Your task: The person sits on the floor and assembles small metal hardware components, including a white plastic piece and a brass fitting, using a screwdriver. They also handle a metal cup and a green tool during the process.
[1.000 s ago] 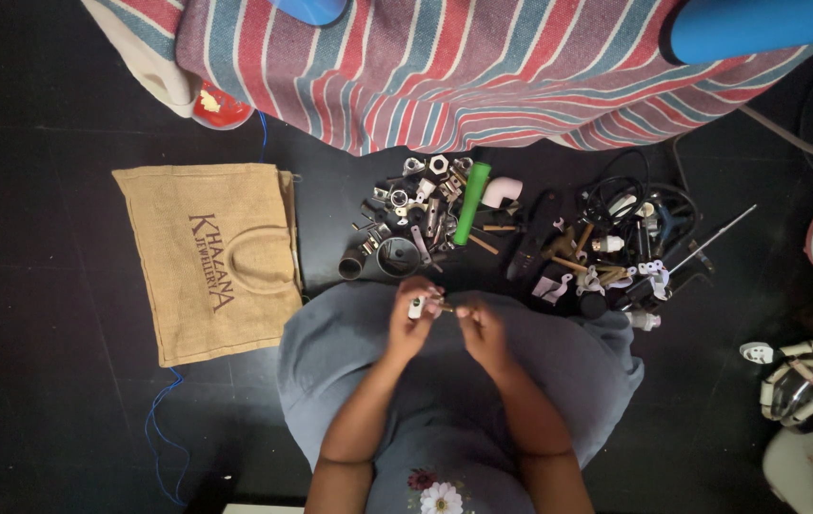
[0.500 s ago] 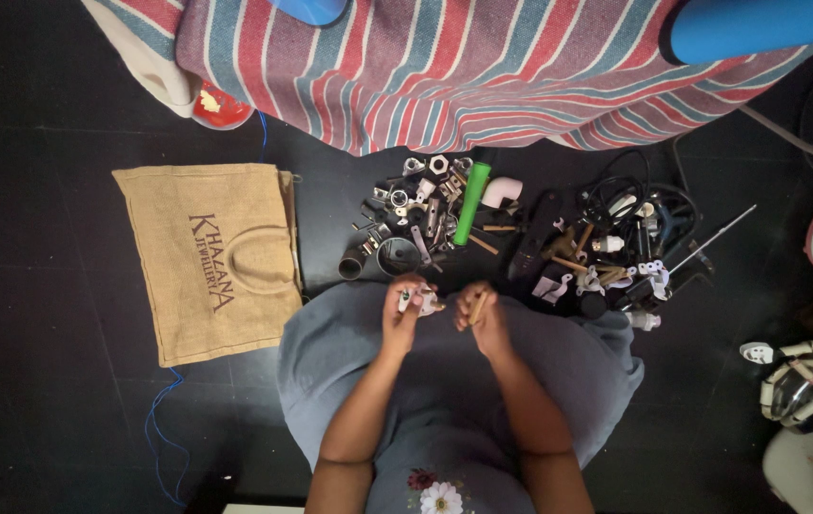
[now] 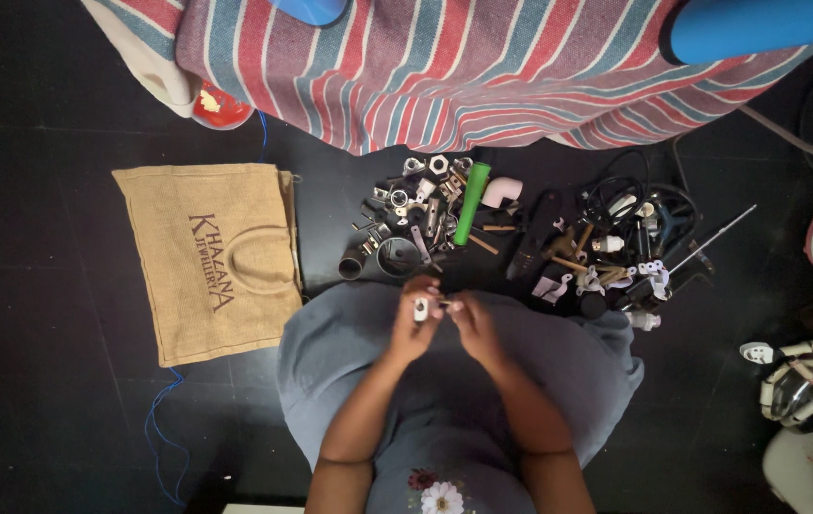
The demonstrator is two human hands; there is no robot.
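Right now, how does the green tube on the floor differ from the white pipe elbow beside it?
The green tube is straight, long and bright green; the white pipe elbow is short, bent in a curve and pale white. The tube lies against the pile of metal bits, the elbow on its far side. Both rest on the dark floor, untouched by either hand.

A jute bag [image 3: 211,257] lies left of the hardware pile [image 3: 421,219].
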